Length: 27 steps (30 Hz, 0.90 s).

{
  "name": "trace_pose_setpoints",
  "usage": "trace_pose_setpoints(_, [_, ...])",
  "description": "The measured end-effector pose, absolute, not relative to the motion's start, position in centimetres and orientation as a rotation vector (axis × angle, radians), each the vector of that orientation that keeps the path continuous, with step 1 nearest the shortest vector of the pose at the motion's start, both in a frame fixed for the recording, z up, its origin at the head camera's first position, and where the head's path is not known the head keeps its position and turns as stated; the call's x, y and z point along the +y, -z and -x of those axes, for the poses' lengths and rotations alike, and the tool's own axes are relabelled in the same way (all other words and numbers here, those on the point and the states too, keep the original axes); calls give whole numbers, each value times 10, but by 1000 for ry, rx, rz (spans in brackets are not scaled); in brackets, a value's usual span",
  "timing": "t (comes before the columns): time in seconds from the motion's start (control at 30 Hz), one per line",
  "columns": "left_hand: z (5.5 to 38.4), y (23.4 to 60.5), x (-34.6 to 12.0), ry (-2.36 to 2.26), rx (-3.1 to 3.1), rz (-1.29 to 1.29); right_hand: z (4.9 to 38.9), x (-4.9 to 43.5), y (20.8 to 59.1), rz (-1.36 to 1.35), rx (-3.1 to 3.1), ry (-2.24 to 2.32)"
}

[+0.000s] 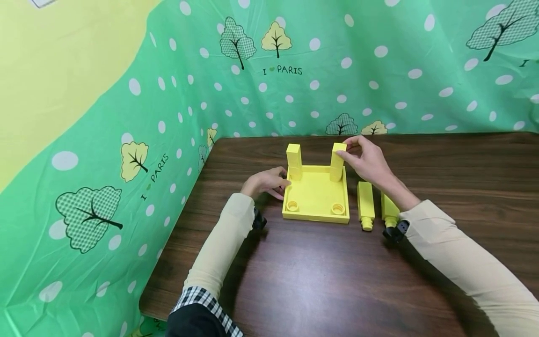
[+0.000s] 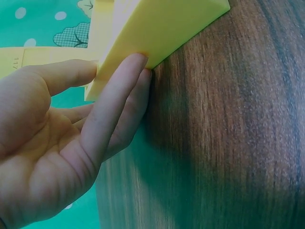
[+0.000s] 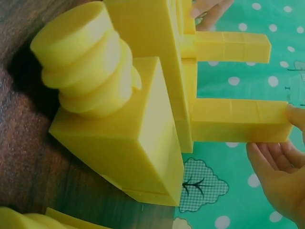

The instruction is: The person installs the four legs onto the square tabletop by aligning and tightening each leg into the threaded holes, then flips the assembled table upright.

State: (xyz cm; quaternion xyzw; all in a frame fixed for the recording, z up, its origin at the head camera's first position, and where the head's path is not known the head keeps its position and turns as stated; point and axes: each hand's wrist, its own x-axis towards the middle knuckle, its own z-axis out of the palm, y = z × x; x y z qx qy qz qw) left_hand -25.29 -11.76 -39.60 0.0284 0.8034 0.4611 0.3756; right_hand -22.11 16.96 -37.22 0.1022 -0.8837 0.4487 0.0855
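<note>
A yellow square tabletop piece (image 1: 318, 192) with a raised rim lies on the table, two legs upright at its far corners and round threaded sockets at its near ones. My right hand (image 1: 367, 159) pinches the upper end of the far-right leg (image 1: 338, 161) between thumb and fingers. On the opposite side, my left hand (image 1: 268, 182) holds the left rim, thumb at the edge and fingers along the outer wall (image 2: 162, 33). The far-left leg (image 1: 294, 161) stands untouched. Two loose legs with screw ends, one nearer (image 1: 366, 201) and one partly behind the right forearm (image 1: 389, 206), lie to the right.
The dark wooden table (image 1: 311, 271) extends toward me and to both sides. A green dotted cloth (image 1: 316, 93) hangs close behind its far edge and along the left. Black wrist cameras (image 1: 258, 220) sit low on both wrists, the right one beside a loose leg.
</note>
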Motion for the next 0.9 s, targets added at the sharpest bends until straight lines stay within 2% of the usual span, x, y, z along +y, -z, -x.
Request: trace_pose_setpoints(0.9, [254, 397, -119, -1183, 2054, -71, 190, 229, 368, -172, -2823, -1535])
